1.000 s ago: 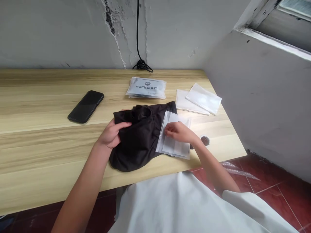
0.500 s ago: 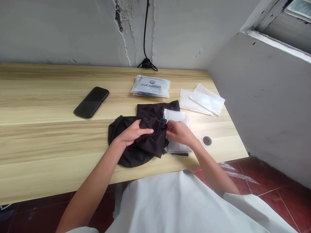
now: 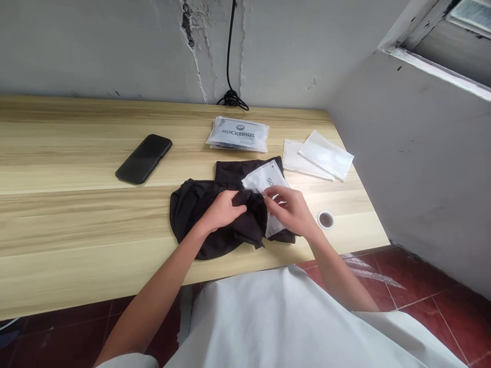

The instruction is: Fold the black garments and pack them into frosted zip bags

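while left hand (image 3: 221, 210) presses cloth (image 3: 195, 209), right hand (image 3: 289, 208) pinches bag (image 3: 264, 178) near desk edge (image 3: 245, 271)

Our left hand (image 3: 221, 210) on a crumpled black garment (image 3: 192, 207), our right hand (image 3: 288, 208) pinching a translucent printed bag (image 3: 264, 177) over it, a stack of ROCKBROS packets (image 3: 238, 134) beyond, a black phone (image 3: 143, 159) on the wooden desk (image 3: 69, 153)

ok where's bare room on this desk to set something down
Bare light wood desk lies left of the black smartphone and of the black fabric garment. Crowded: around the left hand, right hand and translucent plastic bag.
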{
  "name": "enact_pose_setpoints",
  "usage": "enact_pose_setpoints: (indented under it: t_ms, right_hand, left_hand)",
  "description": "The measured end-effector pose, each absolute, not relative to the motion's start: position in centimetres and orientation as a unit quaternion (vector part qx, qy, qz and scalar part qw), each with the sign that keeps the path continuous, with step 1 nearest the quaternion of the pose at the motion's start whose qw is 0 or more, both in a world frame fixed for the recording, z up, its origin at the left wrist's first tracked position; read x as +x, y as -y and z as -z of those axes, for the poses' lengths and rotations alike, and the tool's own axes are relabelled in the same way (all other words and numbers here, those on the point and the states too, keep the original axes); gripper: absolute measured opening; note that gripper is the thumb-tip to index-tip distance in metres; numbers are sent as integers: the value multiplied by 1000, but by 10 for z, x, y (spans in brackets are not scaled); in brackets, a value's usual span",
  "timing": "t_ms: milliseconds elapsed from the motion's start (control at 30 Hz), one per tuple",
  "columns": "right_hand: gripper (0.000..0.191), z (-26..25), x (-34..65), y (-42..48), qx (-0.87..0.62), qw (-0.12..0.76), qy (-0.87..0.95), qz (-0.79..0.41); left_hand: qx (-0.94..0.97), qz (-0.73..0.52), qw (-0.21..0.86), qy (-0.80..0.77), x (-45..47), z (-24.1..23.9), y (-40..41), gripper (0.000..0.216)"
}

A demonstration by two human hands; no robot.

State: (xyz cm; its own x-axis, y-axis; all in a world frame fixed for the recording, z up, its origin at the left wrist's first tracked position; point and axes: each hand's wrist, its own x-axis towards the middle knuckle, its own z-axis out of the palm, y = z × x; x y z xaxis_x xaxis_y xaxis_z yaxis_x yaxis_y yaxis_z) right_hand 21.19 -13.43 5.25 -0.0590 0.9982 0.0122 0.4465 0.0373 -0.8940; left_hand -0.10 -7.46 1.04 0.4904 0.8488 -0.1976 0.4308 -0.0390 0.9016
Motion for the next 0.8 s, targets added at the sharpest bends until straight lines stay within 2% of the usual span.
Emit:
enact_pose_setpoints:
  t_ms: [100,167,300,433,500,633,733,800]
  right_hand:
    - [13,-57,210,135,-582,379,621,-363]
    - [13,-58,207,136,-568,370,647,-350]
    - [14,-53,202,141,-562,366,666,-328]
    - [15,-39,198,149,-567,381,643,-346]
    - [16,-31,195,152,-562,392,645,-339]
    - [21,-25,204,152,-512,400,678,-342]
    - [27,-26,234,143,-513,509,623,-300]
    - [39,-26,261,132,-548,579,552,-245]
  left_hand:
    - [707,-210,457,-498,12,-17,84,4]
    - [702,-218,440,-516,21,-20,90,7]
    - [672,-251,479,-506,34,-15,93,7]
    - [497,-372,631,-466,41,-1,90,19]
    - [379,-413,694,-453,44,5,89,19]
    - [301,-384,758,-433,45,7,87,23]
    - [235,-350,822,-383,41,2,84,26]
    - [184,-338,857,-342,38,-2,82,28]
